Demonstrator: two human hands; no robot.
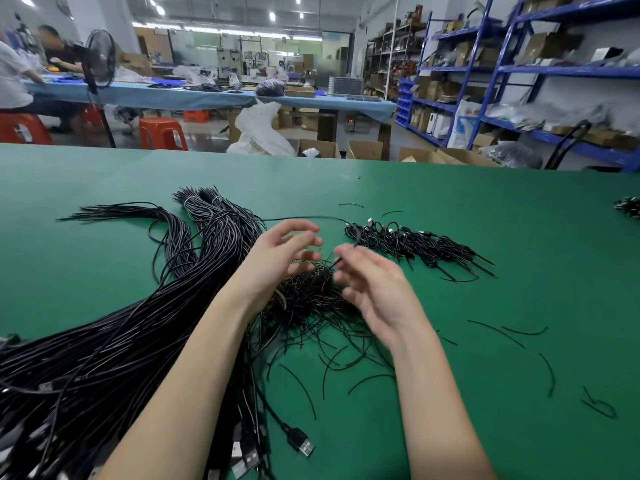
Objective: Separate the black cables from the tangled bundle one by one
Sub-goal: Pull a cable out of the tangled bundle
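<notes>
A tangled pile of thin black cables [313,304] lies on the green table [450,188] between my hands. My left hand [277,261] hovers over the pile's left side with loosely curled fingers and holds nothing. My right hand [375,292] is at the pile's right side; its thumb and forefinger pinch a thin black cable [336,262] that rises from the tangle. A thick bundle of long black cables [138,317] sweeps across the left of the table, with USB plugs [303,445] at its near end. Both hands are blurred.
A row of coiled black cables [412,242] lies just beyond my right hand. Loose short black strands [498,332] are scattered to the right. A small dark heap [628,206] sits at the far right edge. Boxes, blue shelves and other workers are behind the table.
</notes>
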